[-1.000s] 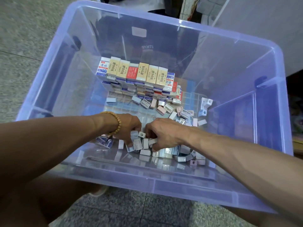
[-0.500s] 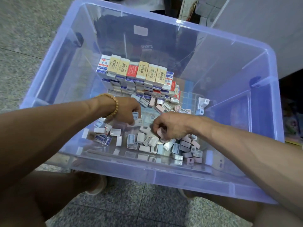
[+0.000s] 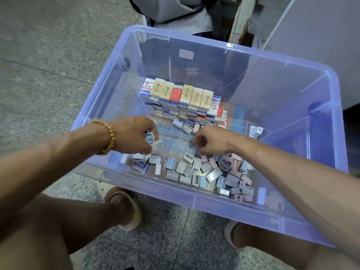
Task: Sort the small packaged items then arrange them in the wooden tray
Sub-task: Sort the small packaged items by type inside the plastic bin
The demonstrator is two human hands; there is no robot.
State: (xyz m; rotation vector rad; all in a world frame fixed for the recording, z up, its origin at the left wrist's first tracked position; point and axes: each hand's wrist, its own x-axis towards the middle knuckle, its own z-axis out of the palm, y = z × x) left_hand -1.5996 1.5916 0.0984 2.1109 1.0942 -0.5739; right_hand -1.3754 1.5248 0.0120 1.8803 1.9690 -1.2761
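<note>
Two small packs point(image 3: 153, 142) sat pinched in the left hand point(image 3: 134, 136), held above the loose pile point(image 3: 210, 172) on the bin point(image 3: 272, 217) floor. Right hand point(image 3: 211, 140) hovered over the pile, fingers curled; cannot tell if it held anything. Bare floor strip lay between the hands; stacked boxes point(image 3: 183, 102) stood against the far wall.

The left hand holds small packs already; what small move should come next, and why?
Probably carry them to the stacked row at the bin's far side and set them there. The left hand grips small packs, while the right hand is curled above the loose pile, which lies unsorted.
</note>
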